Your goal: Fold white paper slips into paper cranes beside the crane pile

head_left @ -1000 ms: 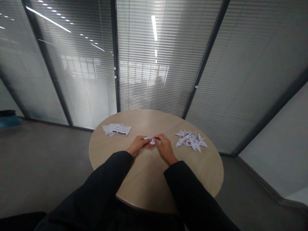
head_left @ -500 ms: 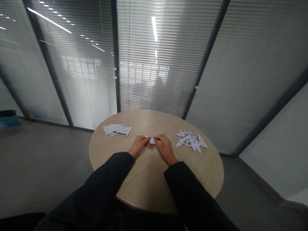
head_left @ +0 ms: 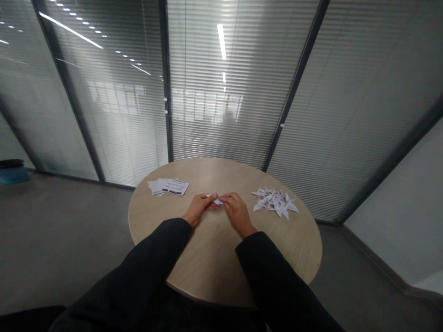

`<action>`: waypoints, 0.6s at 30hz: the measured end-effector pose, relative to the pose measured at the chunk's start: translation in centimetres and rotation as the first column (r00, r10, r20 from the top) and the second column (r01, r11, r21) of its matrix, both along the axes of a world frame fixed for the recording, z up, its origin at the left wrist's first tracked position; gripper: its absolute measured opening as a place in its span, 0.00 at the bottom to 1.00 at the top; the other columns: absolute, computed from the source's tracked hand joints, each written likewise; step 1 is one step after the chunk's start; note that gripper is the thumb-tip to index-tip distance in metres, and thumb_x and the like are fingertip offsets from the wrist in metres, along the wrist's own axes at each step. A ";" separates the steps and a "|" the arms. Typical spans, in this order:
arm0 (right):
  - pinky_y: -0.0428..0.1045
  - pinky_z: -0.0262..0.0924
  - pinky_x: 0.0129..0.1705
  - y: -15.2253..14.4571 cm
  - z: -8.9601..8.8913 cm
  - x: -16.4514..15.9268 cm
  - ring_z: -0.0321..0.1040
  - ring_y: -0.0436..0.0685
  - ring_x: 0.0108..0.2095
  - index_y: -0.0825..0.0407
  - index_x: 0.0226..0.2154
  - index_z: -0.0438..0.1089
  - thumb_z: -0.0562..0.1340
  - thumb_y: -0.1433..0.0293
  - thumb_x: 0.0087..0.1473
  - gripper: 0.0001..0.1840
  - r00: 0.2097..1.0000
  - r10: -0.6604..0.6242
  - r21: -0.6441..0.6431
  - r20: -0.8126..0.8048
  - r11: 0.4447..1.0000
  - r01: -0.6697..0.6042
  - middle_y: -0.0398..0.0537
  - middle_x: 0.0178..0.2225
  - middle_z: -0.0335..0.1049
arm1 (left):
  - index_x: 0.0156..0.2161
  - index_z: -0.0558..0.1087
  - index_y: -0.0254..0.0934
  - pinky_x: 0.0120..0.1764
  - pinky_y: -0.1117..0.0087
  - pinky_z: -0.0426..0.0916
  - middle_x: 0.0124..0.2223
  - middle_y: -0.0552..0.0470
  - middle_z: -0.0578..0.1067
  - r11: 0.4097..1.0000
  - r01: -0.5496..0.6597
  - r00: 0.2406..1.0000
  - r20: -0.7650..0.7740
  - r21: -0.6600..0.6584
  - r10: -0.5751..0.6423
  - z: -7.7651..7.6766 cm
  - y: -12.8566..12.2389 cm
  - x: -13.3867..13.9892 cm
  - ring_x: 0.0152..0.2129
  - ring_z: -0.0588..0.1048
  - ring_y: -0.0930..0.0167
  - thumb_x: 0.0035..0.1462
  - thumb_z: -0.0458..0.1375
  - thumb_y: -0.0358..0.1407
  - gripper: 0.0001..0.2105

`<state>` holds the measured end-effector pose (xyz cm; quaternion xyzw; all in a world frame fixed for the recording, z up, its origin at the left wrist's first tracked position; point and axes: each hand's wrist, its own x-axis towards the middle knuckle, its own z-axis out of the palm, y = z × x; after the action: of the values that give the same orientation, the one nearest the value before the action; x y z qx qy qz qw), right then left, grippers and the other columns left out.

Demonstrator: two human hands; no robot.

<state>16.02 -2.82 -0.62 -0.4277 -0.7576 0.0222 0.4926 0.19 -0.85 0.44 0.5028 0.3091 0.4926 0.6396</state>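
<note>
Between my hands, above the middle of the round table, is a small folded piece of white paper (head_left: 217, 201). My left hand (head_left: 201, 206) is closed on its left side, thumb on top and fingers underneath. My right hand (head_left: 236, 210) pinches the paper's right edge between thumb and fingertips. Most of the paper is hidden by the fingers, so its folded shape cannot be made out. To the right of my right hand lies a heap of folded white paper cranes (head_left: 275, 201).
Several flat printed sheets (head_left: 176, 186) lie loosely stacked at the table's back left. The round wooden table (head_left: 214, 263) stands before a glass partition with blinds (head_left: 221, 138). A blue bin with a dark rim (head_left: 14, 172) is on the floor at far left.
The fingers of my right hand have shifted slightly left over the paper, and less of its white surface shows. Both hands keep their hold; the sheets and the heap have not moved.
</note>
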 end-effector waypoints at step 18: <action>0.52 0.64 0.42 -0.2 0.6 -0.5 0.70 0.58 0.40 0.49 0.35 0.76 0.63 0.60 0.50 0.13 0.923 0.024 -0.227 -0.385 0.967 -0.120 0.50 0.38 0.74 | 0.35 0.79 0.31 0.39 0.67 0.70 0.35 0.45 0.79 0.986 -0.079 0.996 -0.020 0.146 0.082 -0.1 0.5 -0.4 0.32 0.75 0.68 0.37 0.68 0.44 0.20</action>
<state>15.55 -3.06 0.00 -0.4447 -0.6546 0.2163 0.5718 -0.16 -0.36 0.35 0.5415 0.3006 0.5328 0.5767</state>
